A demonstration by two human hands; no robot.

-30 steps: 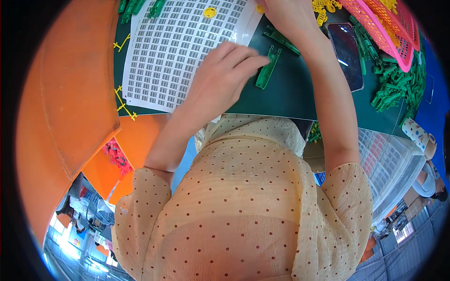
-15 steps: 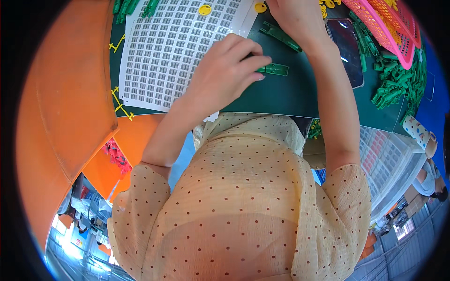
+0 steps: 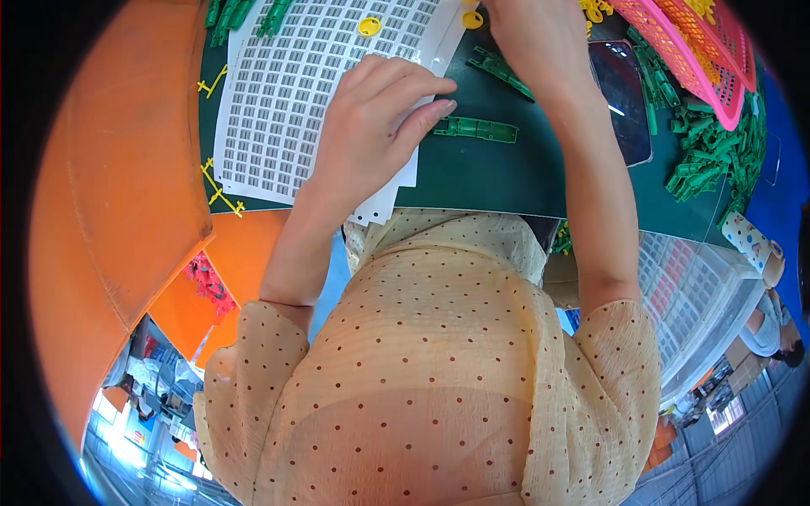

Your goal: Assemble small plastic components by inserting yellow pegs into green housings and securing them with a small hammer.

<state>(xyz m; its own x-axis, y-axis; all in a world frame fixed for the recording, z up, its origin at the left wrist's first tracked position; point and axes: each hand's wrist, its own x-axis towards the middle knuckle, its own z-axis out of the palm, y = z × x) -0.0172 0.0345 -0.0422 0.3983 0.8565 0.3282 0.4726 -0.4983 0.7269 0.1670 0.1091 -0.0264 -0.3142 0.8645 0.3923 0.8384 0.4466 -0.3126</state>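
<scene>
My left hand [image 3: 371, 122] hovers over white sheets of small grey printed labels [image 3: 274, 110]. Its thumb and index finger are apart, and no object shows between them. Just right of the fingertips lies a long green plastic piece [image 3: 479, 129] on the dark green tabletop, apart from the hand. A second green piece [image 3: 499, 71] lies beyond it, near my right hand [image 3: 536, 38]. The right hand reaches to the top edge, where its fingers are cut off. One round yellow piece [image 3: 369, 27] rests on the label sheets; another yellow disc [image 3: 472, 19] lies beside them.
A phone [image 3: 620, 101] lies right of my right forearm. Beyond it are a heap of green pieces [image 3: 713, 152] and pink baskets [image 3: 679, 51] with yellow parts. Yellow sprue pieces [image 3: 218, 187] lie at the table's left edge, by an orange surface [image 3: 118, 169].
My left hand has drawn back to the left from the green piece, which now shows more fully. My right forearm has shifted slightly left.
</scene>
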